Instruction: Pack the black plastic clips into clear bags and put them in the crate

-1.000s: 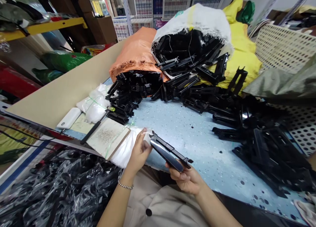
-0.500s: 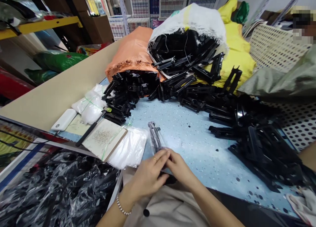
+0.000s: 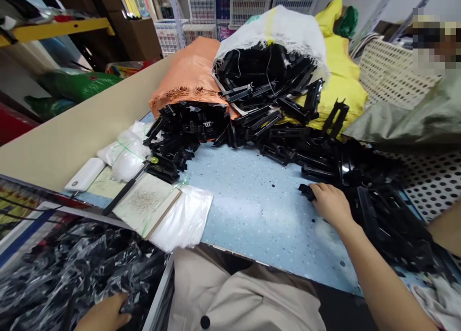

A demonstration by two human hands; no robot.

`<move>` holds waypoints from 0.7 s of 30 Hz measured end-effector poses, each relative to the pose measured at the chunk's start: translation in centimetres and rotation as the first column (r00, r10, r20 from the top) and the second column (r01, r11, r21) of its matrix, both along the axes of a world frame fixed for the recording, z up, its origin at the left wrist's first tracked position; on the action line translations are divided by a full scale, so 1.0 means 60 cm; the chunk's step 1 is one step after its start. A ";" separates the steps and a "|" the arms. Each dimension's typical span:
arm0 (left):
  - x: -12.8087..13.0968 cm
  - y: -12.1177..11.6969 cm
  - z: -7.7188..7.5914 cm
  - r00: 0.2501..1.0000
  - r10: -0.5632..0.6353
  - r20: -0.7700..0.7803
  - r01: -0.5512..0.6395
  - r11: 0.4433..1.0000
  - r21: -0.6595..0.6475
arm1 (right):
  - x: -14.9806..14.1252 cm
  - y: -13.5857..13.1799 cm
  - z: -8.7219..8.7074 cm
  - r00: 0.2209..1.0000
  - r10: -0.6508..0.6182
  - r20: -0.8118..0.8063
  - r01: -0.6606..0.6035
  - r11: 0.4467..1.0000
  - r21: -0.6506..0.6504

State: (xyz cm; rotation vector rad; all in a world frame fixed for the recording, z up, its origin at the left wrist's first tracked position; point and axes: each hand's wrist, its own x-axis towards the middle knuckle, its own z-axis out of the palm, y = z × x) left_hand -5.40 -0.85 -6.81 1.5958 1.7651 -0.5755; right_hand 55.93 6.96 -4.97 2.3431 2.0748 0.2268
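1. A black plastic part [image 3: 307, 191] lies on the blue tabletop [image 3: 252, 211], at the near edge of the heap of like black parts [image 3: 363, 182] spread along the right side.
2. The right hand [image 3: 329, 205] rests palm down on that part, its fingers curled loosely over the part's end; whether they actually grip it cannot be told.
3. The left hand [image 3: 104, 314] is low at the left, beside the table's edge, lying on crinkled black plastic film [image 3: 72, 268]. Its fingers are bent against the film; a firm hold cannot be made out.
4. Behind the heap, an orange sack [image 3: 190, 79] and a white sack [image 3: 281, 30] lie on their sides with black parts spilling from their mouths; a yellow sack [image 3: 342, 76] sits just behind them.
5. On the left of the table lie a clear bag [image 3: 183, 218], a flat card [image 3: 144, 203] touching it, a dark rod [image 3: 126, 189] and a white power bank [image 3: 84, 175].
6. A white perforated basket [image 3: 392, 74] stands far right, and a grey-green sack [image 3: 406, 119] sags in front of it.
7. Another person's forearm [image 3: 444, 227] shows at the right edge.
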 end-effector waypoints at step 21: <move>0.427 0.101 0.088 -0.066 0.342 0.937 -0.287 0.893 -0.346 | -0.321 -0.001 0.041 0.336 0.219 -0.916 -0.108 0.975 0.194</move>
